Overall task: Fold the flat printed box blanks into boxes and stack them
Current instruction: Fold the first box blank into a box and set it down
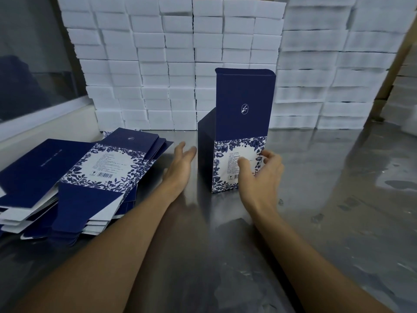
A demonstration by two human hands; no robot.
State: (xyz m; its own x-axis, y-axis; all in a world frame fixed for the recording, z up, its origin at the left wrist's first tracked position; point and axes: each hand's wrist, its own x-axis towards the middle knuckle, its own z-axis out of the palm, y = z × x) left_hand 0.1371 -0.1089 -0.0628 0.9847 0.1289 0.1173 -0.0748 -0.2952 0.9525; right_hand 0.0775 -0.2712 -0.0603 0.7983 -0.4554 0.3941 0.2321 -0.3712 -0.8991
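A folded navy box [242, 109] with a blue-and-white floral band stands upright on the steel table [338, 199], its top flap raised. My right hand [259, 170] is at the box's lower front, fingers loosely curved by its right edge, thumb touching the printed label. My left hand [182, 159] hovers just left of the box with straight fingers, holding nothing. A pile of flat printed blanks [74, 177] lies on the table at the left.
A wall of stacked white foam blocks [180, 64] runs along the back of the table, right behind the box. A window ledge [42, 123] borders the left. Brown cartons [397, 71] stand at the far right.
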